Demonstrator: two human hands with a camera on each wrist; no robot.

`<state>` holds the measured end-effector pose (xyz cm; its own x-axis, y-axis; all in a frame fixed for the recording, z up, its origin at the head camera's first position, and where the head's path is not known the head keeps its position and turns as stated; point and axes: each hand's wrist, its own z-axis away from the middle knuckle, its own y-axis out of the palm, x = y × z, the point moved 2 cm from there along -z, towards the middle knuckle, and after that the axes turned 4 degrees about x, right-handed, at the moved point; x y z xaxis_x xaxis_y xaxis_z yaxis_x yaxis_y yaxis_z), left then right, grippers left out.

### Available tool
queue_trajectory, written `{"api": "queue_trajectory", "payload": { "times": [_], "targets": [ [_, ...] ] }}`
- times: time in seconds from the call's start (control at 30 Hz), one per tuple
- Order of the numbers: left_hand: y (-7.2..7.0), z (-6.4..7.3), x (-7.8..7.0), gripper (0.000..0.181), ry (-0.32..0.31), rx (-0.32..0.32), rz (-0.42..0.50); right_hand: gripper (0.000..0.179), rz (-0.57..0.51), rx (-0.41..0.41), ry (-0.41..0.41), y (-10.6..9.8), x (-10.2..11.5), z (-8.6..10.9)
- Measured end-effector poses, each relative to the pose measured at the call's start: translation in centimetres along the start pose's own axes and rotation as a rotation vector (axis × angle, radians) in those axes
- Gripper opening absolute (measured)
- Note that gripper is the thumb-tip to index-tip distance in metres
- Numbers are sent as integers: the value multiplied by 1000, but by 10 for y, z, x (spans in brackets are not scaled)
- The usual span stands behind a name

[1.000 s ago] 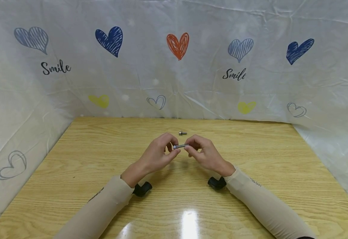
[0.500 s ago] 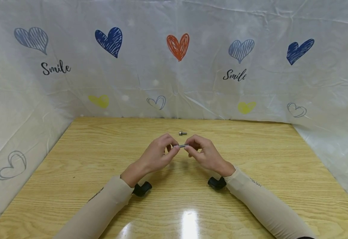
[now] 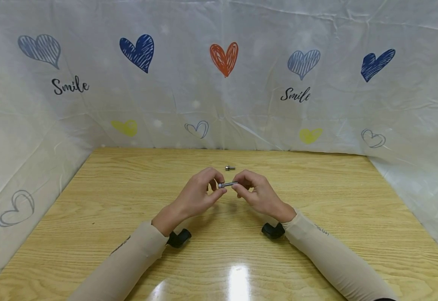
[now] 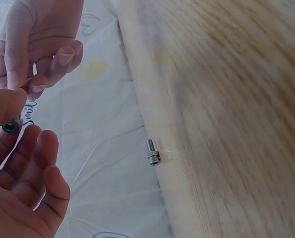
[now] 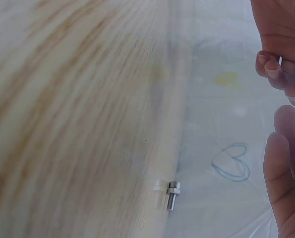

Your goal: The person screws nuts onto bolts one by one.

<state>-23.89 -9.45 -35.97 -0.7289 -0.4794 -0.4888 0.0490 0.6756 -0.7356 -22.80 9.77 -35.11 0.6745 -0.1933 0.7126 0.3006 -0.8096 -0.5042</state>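
Note:
A silver socket-head bolt (image 3: 229,184) is held level above the table between the two hands. My left hand (image 3: 200,193) pinches its head end between thumb and fingers; what looks like a nut sits close to that head. At the threaded end, my right hand (image 3: 258,194) pinches the tip, which its fingers partly hide. In the left wrist view, the round bolt head (image 4: 11,126) shows a dark socket under the thumb. Beyond the hands lies a second, shorter-looking bolt (image 3: 230,168) with a nut near its head, flat on the table, also in the right wrist view.
The wood-grain table (image 3: 128,200) reaches back to a white cloth backdrop (image 3: 188,92) printed with hearts and "Smile". Black wrist-mounted pieces stick out beside the left sleeve (image 3: 179,238) and the right sleeve (image 3: 273,230). Light glares near the table's front.
My left thumb covered the bolt's head half a second ago; it has since slid down, and the head shows again. The right hand and the bolt on the table stay put.

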Motion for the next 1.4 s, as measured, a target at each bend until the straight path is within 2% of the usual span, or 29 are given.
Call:
{"api": "queue_trajectory", "payload": {
  "times": [0.1,0.33,0.43,0.57,0.8,1.03,1.2,1.4],
  "targets": [
    [0,0,0,14,-8,5,-1,5,1,-2,7,1,-6,1],
    [-1,0,2,11,-39,10,6,6,14,-8,36,4,-35,2],
    [-2,0,2,10,-52,6,-1,6,26,-5,38,4,-39,2],
    [-2,0,1,9,-56,6,-14,6,32,9,46,2,-33,1],
    [0,1,1,7,-73,11,-33,4,94,46,29,-6,-3,-2],
    [2,-4,5,8,-101,25,-62,8,125,67,42,-8,-45,-2],
    [3,-13,9,8,-111,53,-79,8,156,67,56,-12,-51,-5],
    [6,-22,17,9,-177,103,-93,9,171,95,113,-17,-62,-10]
  ]
}}
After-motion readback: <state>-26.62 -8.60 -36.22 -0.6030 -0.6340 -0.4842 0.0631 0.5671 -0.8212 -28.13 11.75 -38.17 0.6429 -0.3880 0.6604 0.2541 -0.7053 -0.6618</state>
